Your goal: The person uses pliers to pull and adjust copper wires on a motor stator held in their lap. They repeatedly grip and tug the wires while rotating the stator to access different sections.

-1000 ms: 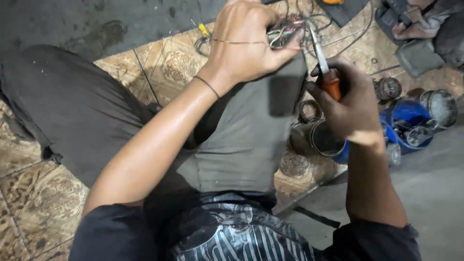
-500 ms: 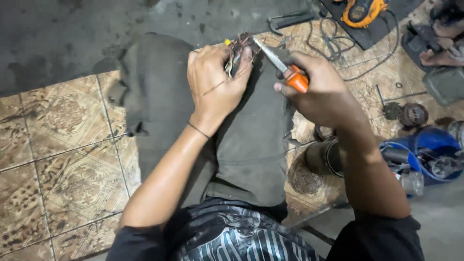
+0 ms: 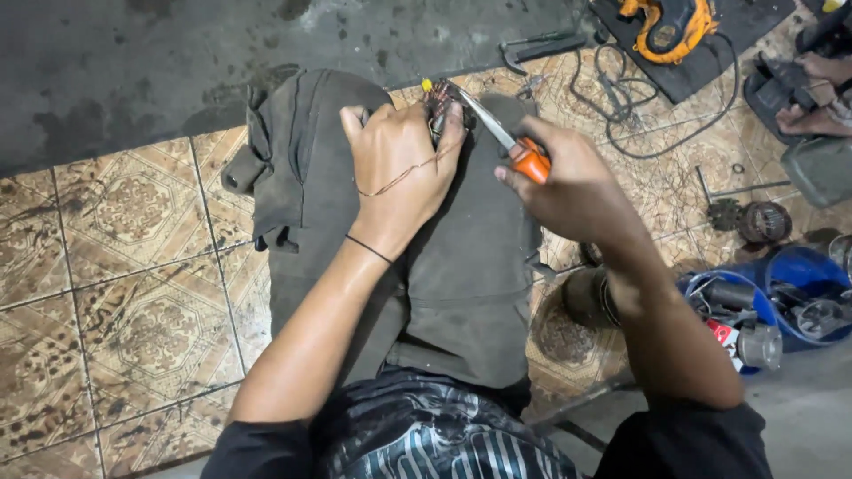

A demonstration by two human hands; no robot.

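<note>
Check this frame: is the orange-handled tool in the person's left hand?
No, the orange-handled tool is gripped in the right hand, while the left hand holds a small wound part with copper wire.

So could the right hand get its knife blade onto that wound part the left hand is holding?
Probably yes. The right hand already has the orange-handled knife angled at the wound part, whose top shows clear above the left hand.
</note>
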